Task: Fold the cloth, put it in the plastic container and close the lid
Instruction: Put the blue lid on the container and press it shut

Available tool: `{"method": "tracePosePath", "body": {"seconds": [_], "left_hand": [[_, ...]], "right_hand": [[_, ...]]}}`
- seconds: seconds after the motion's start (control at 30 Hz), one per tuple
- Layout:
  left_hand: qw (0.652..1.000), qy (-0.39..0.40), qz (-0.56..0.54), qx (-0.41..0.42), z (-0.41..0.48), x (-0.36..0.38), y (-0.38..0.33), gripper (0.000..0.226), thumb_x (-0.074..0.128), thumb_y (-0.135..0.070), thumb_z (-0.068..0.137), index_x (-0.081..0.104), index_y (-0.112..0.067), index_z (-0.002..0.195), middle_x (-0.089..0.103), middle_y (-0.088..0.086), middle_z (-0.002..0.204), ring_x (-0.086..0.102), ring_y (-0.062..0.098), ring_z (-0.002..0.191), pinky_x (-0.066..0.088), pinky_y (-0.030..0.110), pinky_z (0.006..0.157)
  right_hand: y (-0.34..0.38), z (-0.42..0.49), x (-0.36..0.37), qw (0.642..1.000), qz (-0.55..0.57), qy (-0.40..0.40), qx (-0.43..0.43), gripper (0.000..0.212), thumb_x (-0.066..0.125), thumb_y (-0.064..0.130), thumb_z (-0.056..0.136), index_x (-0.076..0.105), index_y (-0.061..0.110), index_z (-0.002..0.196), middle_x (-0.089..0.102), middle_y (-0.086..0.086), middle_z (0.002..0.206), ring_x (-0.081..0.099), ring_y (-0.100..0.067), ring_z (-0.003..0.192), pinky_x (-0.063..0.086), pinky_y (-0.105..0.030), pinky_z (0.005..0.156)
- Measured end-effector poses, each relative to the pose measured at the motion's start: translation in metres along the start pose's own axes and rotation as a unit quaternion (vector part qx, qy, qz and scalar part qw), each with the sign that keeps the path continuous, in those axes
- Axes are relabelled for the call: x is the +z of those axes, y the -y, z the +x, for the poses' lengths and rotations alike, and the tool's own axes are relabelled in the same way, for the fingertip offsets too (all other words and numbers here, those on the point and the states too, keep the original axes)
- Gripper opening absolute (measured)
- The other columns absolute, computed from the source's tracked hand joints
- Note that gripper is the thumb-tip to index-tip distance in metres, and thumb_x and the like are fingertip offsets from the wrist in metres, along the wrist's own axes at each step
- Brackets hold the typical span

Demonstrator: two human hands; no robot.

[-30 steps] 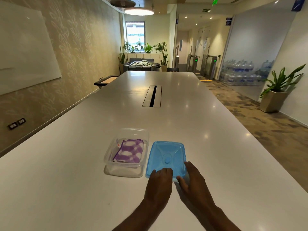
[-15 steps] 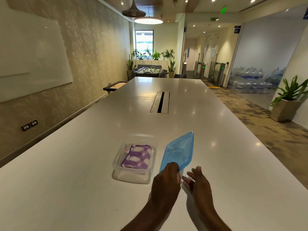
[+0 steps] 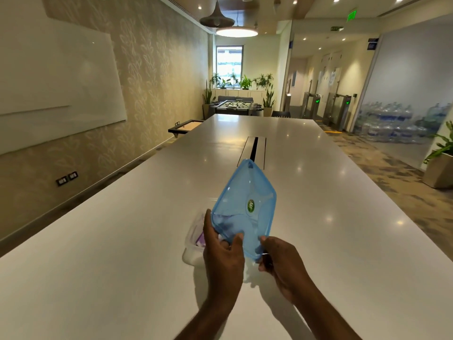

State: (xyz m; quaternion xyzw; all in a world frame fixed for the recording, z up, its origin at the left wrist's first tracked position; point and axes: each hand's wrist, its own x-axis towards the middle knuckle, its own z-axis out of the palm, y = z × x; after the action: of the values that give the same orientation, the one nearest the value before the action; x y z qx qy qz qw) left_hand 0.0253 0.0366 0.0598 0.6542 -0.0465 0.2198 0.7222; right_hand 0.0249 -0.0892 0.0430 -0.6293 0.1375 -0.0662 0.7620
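The translucent blue lid (image 3: 244, 204) is lifted off the table and tilted, its far corner pointing away from me. My left hand (image 3: 221, 256) grips its near left edge and my right hand (image 3: 282, 263) pinches its near right corner. The clear plastic container (image 3: 193, 244) stands on the white table, mostly hidden behind my left hand and the lid. A sliver of the folded purple-and-white cloth (image 3: 201, 240) shows inside it.
The long white table (image 3: 122, 241) stretches ahead, with a cable slot (image 3: 255, 149) in its middle. A wall with a whiteboard runs along the left. A potted plant (image 3: 441, 163) and stacked water bottles stand on the floor at the right.
The lid lay flat on the table right of the container; both hands have picked it up, tilted it and carried it left, over the container. The camera view has shifted down and closer.
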Motion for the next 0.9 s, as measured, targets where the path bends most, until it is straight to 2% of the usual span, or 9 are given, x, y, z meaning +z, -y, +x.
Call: {"method": "tracePosePath", "body": {"seconds": [0.07, 0.13, 0.2, 0.3, 0.43, 0.57, 0.67, 0.77, 0.9], "left_hand": [[0.998, -0.004, 0.053, 0.027, 0.009, -0.015, 0.0, 0.07, 0.07, -0.018, 0.082, 0.035, -0.023, 0.142, 0.058, -0.025, 0.11, 0.063, -0.013, 0.089, 0.054, 0.011, 0.07], [0.988, -0.028, 0.128, 0.077, 0.018, -0.031, -0.001, 0.052, 0.061, -0.032, 0.086, 0.047, -0.02, 0.134, 0.06, -0.014, 0.101, 0.064, -0.004, 0.086, 0.053, 0.013, 0.067], [0.973, -0.041, 0.197, 0.109, 0.028, -0.046, 0.001, 0.041, 0.052, -0.036, 0.09, 0.057, -0.015, 0.125, 0.058, -0.006, 0.095, 0.061, 0.007, 0.085, 0.052, 0.023, 0.07], [0.961, -0.05, 0.252, 0.1, 0.04, -0.062, 0.01, 0.027, 0.051, -0.028, 0.094, 0.067, -0.011, 0.107, 0.063, 0.004, 0.085, 0.062, 0.025, 0.081, 0.052, 0.037, 0.071], [0.954, -0.06, 0.29, 0.042, 0.049, -0.076, 0.024, 0.025, 0.054, -0.027, 0.094, 0.072, -0.01, 0.1, 0.07, 0.012, 0.083, 0.064, 0.03, 0.079, 0.051, 0.037, 0.072], [0.957, -0.047, 0.285, -0.002, 0.048, -0.083, 0.032, 0.028, 0.053, -0.027, 0.094, 0.072, -0.007, 0.101, 0.072, 0.014, 0.088, 0.065, 0.032, 0.083, 0.05, 0.036, 0.075], [0.961, -0.05, 0.272, -0.02, 0.049, -0.082, 0.032, 0.024, 0.055, -0.024, 0.093, 0.07, -0.008, 0.104, 0.07, 0.014, 0.091, 0.063, 0.027, 0.08, 0.045, 0.029, 0.073], [0.963, -0.056, 0.257, -0.054, 0.051, -0.083, 0.034, 0.026, 0.059, -0.023, 0.091, 0.067, -0.008, 0.111, 0.067, 0.013, 0.102, 0.058, 0.018, 0.077, 0.041, 0.024, 0.074], [0.964, -0.06, 0.249, -0.07, 0.052, -0.085, 0.043, 0.028, 0.061, -0.025, 0.09, 0.067, -0.008, 0.111, 0.067, 0.011, 0.108, 0.059, 0.016, 0.078, 0.043, 0.024, 0.074]], "right_hand": [[0.005, 0.004, 0.005, 0.999, -0.033, -0.008, -0.029, 0.032, 0.06, 0.023, 0.09, 0.065, -0.004, 0.074, 0.061, -0.014, 0.06, 0.052, -0.021, 0.048, 0.044, -0.029, 0.047], [0.008, 0.007, 0.009, 0.997, -0.064, -0.014, -0.051, 0.032, 0.059, 0.024, 0.091, 0.066, 0.0, 0.071, 0.062, -0.01, 0.056, 0.052, -0.019, 0.046, 0.044, -0.03, 0.047], [0.012, 0.01, 0.015, 0.992, -0.101, -0.017, -0.069, 0.03, 0.06, 0.024, 0.091, 0.067, 0.003, 0.07, 0.063, -0.007, 0.055, 0.052, -0.017, 0.045, 0.044, -0.03, 0.046], [0.013, 0.013, 0.022, 0.982, -0.17, -0.021, -0.085, 0.029, 0.06, 0.027, 0.09, 0.068, 0.01, 0.068, 0.062, -0.005, 0.049, 0.052, -0.016, 0.042, 0.042, -0.027, 0.042], [0.006, 0.017, 0.034, 0.957, -0.264, -0.038, -0.11, 0.026, 0.059, 0.03, 0.089, 0.067, 0.019, 0.067, 0.06, 0.001, 0.048, 0.053, -0.01, 0.041, 0.04, -0.023, 0.043], [-0.003, 0.02, 0.041, 0.92, -0.362, -0.057, -0.14, 0.031, 0.056, 0.031, 0.09, 0.057, 0.024, 0.059, 0.051, 0.006, 0.047, 0.046, -0.009, 0.047, 0.031, -0.019, 0.046], [-0.009, 0.021, 0.045, 0.911, -0.385, -0.054, -0.138, 0.025, 0.053, 0.029, 0.092, 0.067, 0.016, 0.077, 0.064, -0.007, 0.065, 0.053, -0.021, 0.06, 0.035, -0.025, 0.051], [-0.013, 0.021, 0.047, 0.905, -0.39, -0.066, -0.153, 0.024, 0.052, 0.027, 0.092, 0.067, 0.014, 0.078, 0.06, -0.004, 0.059, 0.051, -0.014, 0.053, 0.033, -0.016, 0.046], [-0.015, 0.022, 0.047, 0.904, -0.389, -0.078, -0.162, 0.027, 0.052, 0.026, 0.093, 0.069, 0.01, 0.08, 0.057, -0.002, 0.055, 0.047, -0.007, 0.049, 0.036, -0.013, 0.047]]}}
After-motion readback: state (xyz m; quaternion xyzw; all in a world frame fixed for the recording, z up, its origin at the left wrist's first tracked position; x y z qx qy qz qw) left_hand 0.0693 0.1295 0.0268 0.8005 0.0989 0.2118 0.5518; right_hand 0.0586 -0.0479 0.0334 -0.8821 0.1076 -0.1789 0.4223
